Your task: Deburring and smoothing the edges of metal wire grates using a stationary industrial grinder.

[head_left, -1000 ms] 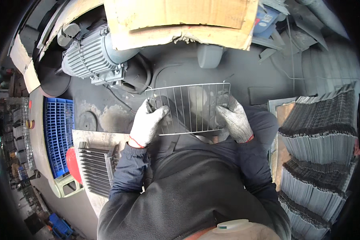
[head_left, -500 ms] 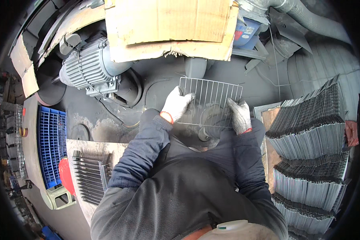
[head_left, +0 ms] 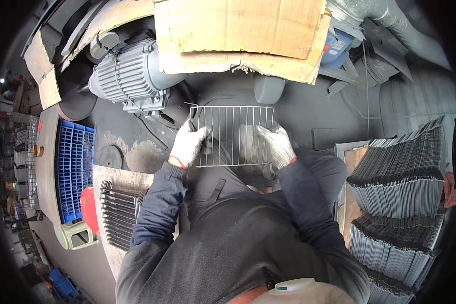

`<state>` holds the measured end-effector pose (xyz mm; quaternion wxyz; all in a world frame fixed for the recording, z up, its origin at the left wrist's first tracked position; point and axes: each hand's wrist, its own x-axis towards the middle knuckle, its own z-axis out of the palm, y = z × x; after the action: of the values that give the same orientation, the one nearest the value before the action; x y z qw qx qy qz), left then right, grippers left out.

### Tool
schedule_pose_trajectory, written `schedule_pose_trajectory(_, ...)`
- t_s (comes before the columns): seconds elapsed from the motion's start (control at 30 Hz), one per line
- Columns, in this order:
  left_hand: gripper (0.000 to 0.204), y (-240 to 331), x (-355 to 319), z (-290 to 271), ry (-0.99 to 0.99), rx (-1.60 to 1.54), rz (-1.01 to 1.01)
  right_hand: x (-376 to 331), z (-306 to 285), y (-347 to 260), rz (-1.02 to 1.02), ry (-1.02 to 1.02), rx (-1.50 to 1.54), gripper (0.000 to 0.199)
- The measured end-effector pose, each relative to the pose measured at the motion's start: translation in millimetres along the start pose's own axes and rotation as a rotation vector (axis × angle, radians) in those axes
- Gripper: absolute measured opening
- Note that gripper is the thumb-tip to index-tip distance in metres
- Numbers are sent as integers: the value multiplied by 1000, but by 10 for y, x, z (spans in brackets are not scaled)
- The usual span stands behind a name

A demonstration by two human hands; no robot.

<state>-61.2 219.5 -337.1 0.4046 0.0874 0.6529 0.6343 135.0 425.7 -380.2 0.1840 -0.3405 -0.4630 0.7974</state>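
Observation:
A rectangular metal wire rack (head_left: 232, 136) with thin parallel bars is held up in front of me, above my lap. My left hand (head_left: 188, 144), in a white knit glove with a red cuff edge, grips its left side, thumb over the wires. On the opposite side my right hand (head_left: 277, 145), gloved the same way, clasps the rack's edge with its thumb on the front. The other fingers are partly hidden behind the bars. A short wire end sticks out at the rack's upper left corner.
Stacks of similar wire racks (head_left: 397, 190) stand at my right. A smaller pile of racks (head_left: 119, 215) lies on a board (head_left: 137, 176) at my left. Ahead are an electric motor (head_left: 124, 76), cardboard (head_left: 243, 30) and a grey duct (head_left: 390, 17). A blue plastic crate (head_left: 75, 169) sits far left.
Both hands have carried the wire rack to the left in the picture, and it now sits more level. The surroundings have shifted slightly to the right as the view turned.

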Motion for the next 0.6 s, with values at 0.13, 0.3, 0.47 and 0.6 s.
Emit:
schedule_pose_trajectory(0.13,15,169,-299,133,-104,49,172,-277,-476,-263,187,-53,245,19)
schedule_pose_trajectory(0.3,24,389,-594,531,-159,-5,334,-971,-335,-839,-251,38,101,16)
schedule_pose_trajectory(0.47,62,339,-827,827,386,201,696,-1315,-349,-1043,-449,54,156,16)
schedule_pose_trajectory(0.6,83,147,-1023,1006,134,5,424,-1572,-159,-931,-653,173,152,18)
